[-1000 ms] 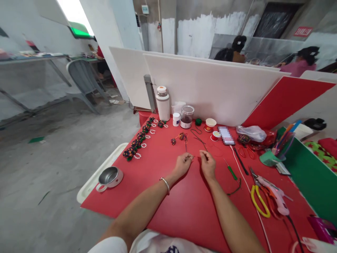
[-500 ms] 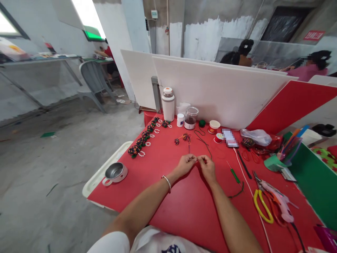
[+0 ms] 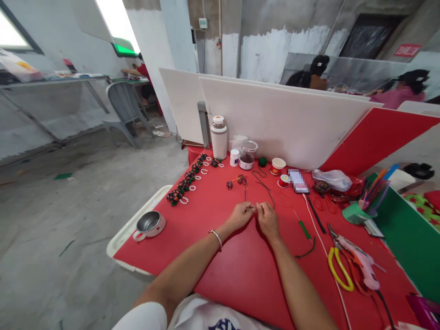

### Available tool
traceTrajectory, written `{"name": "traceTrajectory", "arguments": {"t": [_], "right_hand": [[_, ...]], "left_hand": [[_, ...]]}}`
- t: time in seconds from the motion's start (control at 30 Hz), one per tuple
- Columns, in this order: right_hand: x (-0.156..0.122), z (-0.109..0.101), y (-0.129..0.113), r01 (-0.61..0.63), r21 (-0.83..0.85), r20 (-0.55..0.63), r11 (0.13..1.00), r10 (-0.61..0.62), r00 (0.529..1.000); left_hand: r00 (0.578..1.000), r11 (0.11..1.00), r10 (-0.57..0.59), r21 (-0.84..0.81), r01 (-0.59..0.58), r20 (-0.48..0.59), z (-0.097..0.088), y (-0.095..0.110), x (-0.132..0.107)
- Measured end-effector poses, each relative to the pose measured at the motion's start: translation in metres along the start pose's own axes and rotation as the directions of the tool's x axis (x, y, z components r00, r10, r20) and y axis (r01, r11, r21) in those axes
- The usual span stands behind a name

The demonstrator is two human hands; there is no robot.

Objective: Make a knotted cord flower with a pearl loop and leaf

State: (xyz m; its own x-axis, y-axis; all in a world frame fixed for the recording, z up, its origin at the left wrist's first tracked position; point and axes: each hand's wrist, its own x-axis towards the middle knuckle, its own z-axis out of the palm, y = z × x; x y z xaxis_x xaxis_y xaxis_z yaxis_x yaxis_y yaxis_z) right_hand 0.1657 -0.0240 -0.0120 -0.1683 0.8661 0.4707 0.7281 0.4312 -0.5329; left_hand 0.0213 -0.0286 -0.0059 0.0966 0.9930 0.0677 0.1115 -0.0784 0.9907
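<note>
Both my hands rest on the red table (image 3: 240,275), fingertips almost touching. My left hand (image 3: 241,214), with a metal bangle on the wrist, is pinched shut on a thin cord end. My right hand (image 3: 266,216) is also pinched shut on a thin dark cord (image 3: 263,183) that runs away toward the back of the table. Just beyond my hands lie small knotted multicoloured ornaments (image 3: 237,179).
A row of finished knotted ornaments with pearl loops (image 3: 187,181) lies at left, with a steel cup (image 3: 148,224) near the edge. At the back stand a white bottle (image 3: 219,136), jar (image 3: 248,155) and spools. Right: green-handled awl (image 3: 304,227), yellow scissors (image 3: 338,268), glue gun (image 3: 360,262). People sit behind the white panels.
My hands have come together from a small gap until the fingertips nearly meet. The view has shifted slightly; nothing else on the table has moved.
</note>
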Motion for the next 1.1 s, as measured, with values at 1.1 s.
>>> {"name": "traceTrajectory", "arguments": {"t": [1.1], "right_hand": [[0.001, -0.007, 0.015, -0.344, 0.128, -0.21, 0.93, 0.364, 0.907]], "left_hand": [[0.974, 0.966, -0.039, -0.256, -0.02, -0.223, 0.001, -0.009, 0.0]]}}
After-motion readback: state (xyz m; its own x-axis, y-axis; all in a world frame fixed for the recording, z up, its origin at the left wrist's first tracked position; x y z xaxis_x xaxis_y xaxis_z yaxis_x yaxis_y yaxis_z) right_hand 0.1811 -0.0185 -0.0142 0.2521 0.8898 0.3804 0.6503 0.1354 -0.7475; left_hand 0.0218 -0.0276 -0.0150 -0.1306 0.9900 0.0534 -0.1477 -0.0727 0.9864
